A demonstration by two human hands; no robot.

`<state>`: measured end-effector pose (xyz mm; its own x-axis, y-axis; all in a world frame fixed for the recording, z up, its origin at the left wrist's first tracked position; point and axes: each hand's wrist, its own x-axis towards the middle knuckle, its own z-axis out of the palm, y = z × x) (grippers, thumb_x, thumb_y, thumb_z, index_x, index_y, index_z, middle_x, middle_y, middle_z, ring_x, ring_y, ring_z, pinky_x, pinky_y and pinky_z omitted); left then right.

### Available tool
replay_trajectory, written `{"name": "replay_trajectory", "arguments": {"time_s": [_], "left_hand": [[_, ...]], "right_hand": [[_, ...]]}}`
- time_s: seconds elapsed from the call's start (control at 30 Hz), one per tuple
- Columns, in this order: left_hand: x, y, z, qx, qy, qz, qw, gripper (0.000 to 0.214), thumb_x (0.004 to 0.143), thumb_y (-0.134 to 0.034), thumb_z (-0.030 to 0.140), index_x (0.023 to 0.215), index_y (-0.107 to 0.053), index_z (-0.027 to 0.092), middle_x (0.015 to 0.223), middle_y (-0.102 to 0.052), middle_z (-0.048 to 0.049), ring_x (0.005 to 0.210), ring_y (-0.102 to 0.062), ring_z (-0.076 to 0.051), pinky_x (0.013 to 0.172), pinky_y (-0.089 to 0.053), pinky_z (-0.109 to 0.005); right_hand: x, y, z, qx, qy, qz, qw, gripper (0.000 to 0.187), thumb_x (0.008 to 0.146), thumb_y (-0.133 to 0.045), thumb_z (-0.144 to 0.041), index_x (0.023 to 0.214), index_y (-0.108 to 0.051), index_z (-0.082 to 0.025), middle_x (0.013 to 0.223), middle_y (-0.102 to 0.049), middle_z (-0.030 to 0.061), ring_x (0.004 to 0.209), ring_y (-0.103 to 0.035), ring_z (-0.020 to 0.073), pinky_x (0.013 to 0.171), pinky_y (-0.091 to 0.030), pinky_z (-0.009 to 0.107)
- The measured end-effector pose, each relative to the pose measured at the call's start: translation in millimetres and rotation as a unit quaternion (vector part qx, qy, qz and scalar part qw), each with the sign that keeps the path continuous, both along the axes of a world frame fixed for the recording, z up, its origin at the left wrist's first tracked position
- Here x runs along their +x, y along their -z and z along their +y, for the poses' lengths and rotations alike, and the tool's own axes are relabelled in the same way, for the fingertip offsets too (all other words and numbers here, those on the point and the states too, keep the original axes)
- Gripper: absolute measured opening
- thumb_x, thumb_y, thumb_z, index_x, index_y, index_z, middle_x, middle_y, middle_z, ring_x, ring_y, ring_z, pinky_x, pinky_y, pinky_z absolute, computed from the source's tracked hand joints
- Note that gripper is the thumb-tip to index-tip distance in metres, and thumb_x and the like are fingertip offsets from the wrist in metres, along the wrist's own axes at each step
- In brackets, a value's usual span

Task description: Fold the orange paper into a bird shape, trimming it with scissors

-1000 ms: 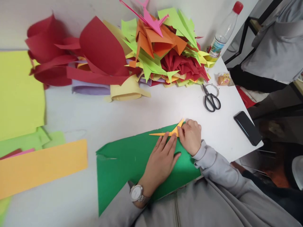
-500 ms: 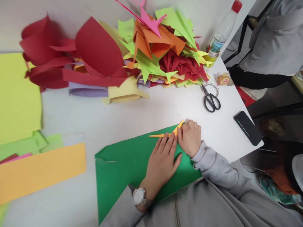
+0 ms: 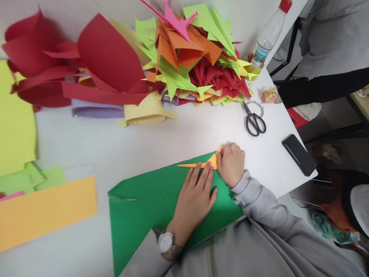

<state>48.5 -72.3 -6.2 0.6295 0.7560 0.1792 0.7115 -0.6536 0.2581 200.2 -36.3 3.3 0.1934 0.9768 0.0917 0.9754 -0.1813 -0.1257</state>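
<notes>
A folded orange paper piece point(image 3: 212, 159) with narrow points lies at the top edge of a green board point(image 3: 144, 211). My left hand point(image 3: 197, 192), with a watch on its wrist, lies flat with fingers stretched out, their tips pressing on the paper's lower edge. At the paper's right side my right hand point(image 3: 232, 163) is closed, thumb and fingers pinching its upper right part. Those fingers hide some of the paper.
Folded paper cranes point(image 3: 184, 50) are heaped at the back, beside curled red paper point(image 3: 109, 57). Scissors point(image 3: 254, 121), a wrapped snack point(image 3: 270, 95), a phone point(image 3: 300, 154) and a bottle point(image 3: 265, 42) stand or lie rightward. Orange sheets point(image 3: 49, 209) lie left. Another person point(image 3: 334, 38) is at upper right.
The whole view has shifted slightly, so things appear a little further left. Both hands stay at the orange paper, and the left fingertips have slid slightly down, baring more of it.
</notes>
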Motion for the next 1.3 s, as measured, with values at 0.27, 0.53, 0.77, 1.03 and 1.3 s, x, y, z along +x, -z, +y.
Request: {"name": "replay_trajectory", "arguments": {"time_s": [0.27,0.53,0.77,1.03,1.3], "left_hand": [[1,-0.8,1,-0.002,0.002,0.005,1.0,0.05,0.094,-0.04,0.033,0.132,-0.056,0.005,0.142,-0.052,-0.0166,0.136,-0.041,-0.036,0.111,-0.035,-0.049],[1,-1.7,2,-0.001,0.008,0.014,1.0,0.049,0.094,-0.041,0.033,0.132,-0.056,0.005,0.142,-0.052,-0.0178,0.134,-0.043,-0.037,0.11,-0.036,-0.05],[0,-3.4,2,0.011,0.01,0.014,1.0,0.048,0.094,-0.042,0.033,0.131,-0.057,0.006,0.141,-0.052,-0.0176,0.132,-0.045,-0.038,0.108,-0.038,-0.05],[0,-2.5,3,0.011,0.009,-0.001,1.0,0.049,0.093,-0.044,0.034,0.131,-0.056,0.004,0.14,-0.053,-0.0179,0.131,-0.046,-0.038,0.107,-0.037,-0.049],[0,-5.0,6,0.028,0.012,-0.011,0.999,0.048,0.092,-0.045,0.033,0.128,-0.058,0.004,0.137,-0.056,-0.0174,0.126,-0.051,-0.037,0.104,-0.039,-0.048]], "right_hand": [[20,-2.8,12,-0.011,0.029,-0.027,0.999,0.023,0.095,-0.048,-0.036,0.09,-0.06,-0.017,0.094,-0.06,0.0097,0.09,-0.051,0.0265,0.074,-0.034,0.037],[20,-6.2,5,0.021,0.021,0.023,0.999,0.043,0.092,-0.046,-0.059,0.082,-0.057,-0.018,0.088,-0.058,0.0081,0.087,-0.05,0.0256,0.076,-0.033,0.037],[19,-8.2,-23,0.024,-0.044,0.073,0.996,0.04,0.089,-0.051,-0.057,0.093,-0.056,-0.017,0.103,-0.057,0.0103,0.094,-0.047,0.0264,0.082,-0.034,0.04],[23,-10.2,-20,0.012,-0.058,0.07,0.996,0.039,0.089,-0.05,-0.057,0.088,-0.056,-0.019,0.1,-0.056,0.0096,0.093,-0.047,0.0265,0.081,-0.034,0.041],[20,-2.3,-29,0.034,-0.095,0.027,0.995,0.032,0.094,-0.048,-0.046,0.098,-0.058,-0.016,0.111,-0.058,0.0147,0.1,-0.046,0.0291,0.087,-0.033,0.044]]}}
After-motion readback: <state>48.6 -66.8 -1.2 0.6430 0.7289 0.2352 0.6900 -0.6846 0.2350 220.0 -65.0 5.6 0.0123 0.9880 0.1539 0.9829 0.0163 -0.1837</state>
